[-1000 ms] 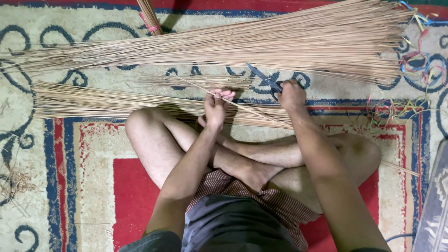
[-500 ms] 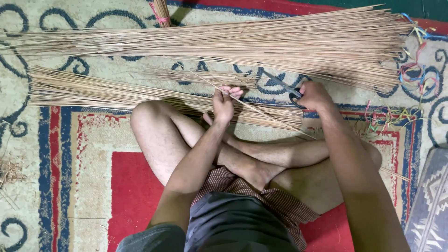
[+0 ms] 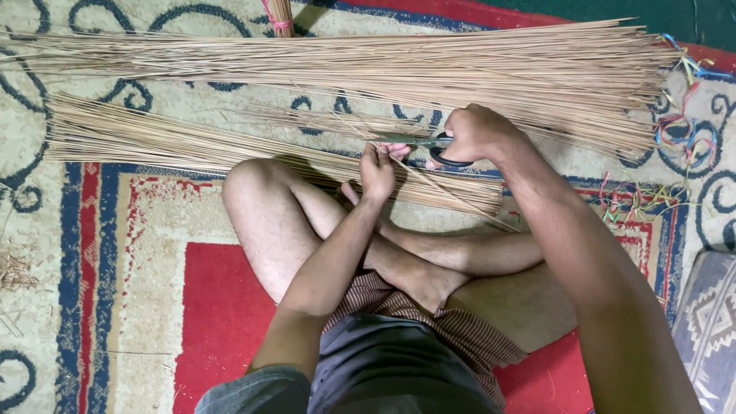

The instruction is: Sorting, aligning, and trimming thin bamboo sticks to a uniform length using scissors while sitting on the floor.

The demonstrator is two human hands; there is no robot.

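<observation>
I sit cross-legged on a patterned carpet (image 3: 138,253). My right hand (image 3: 477,132) grips black-handled scissors (image 3: 420,142), blades pointing left. My left hand (image 3: 378,170) pinches a thin tan stick (image 3: 429,186) just below the blades, fingers closed on its end. A smaller bundle of tan sticks (image 3: 176,142) lies across the carpet in front of my knees. A larger, longer bundle of sticks (image 3: 368,69) lies beyond it, spanning almost the whole width of the view.
Coloured thread scraps (image 3: 675,138) lie at the right ends of the bundles. A tied stick bundle with a pink band (image 3: 277,17) pokes in at the top. Dry fibre scraps (image 3: 14,270) lie at the left edge. A patterned cushion (image 3: 709,330) sits at lower right.
The view has shifted, so the bundles sit lower and further right in the frame. My right hand with the scissors has moved in close to my left hand.
</observation>
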